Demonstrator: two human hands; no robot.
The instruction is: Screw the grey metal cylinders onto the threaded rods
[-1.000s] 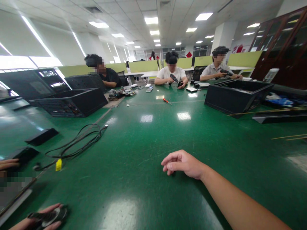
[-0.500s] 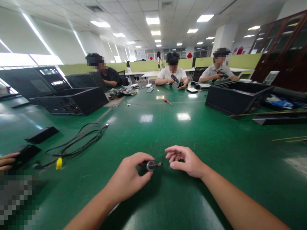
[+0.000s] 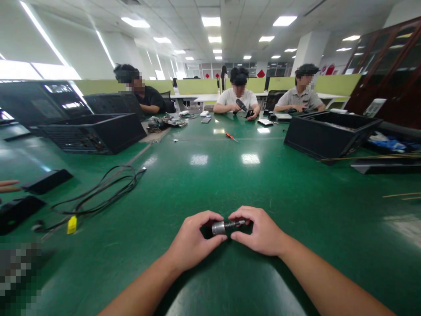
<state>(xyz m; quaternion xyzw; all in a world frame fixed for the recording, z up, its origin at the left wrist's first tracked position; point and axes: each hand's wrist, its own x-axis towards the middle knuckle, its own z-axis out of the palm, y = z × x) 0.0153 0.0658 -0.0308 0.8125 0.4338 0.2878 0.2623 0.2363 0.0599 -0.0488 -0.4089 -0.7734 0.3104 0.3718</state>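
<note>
A short silver metal cylinder (image 3: 218,228) with a thin dark ridged shaft (image 3: 233,224) is held low over the green table. My left hand (image 3: 194,239) has its thumb and fingers curved around the cylinder end, and the shaft points right. My right hand (image 3: 261,232) is around the shaft's free end. Its thumb and index finger are apart, with a gap on either side of the shaft. The curled fingers behind hide whether the tip touches them.
Looped black cable (image 3: 108,195) with a yellow tag (image 3: 72,224) lies left. Black computer cases stand at left (image 3: 121,134) and right (image 3: 312,138). An orange screwdriver (image 3: 230,136) lies farther back. Three co-workers sit across the table; another person's fingers (image 3: 9,186) show at far left.
My right hand has moved in from the right to surround the shaft. The cylinder has turned more side-on, and both hands appear slightly farther right. The other person's fingers at far left have shifted.
</note>
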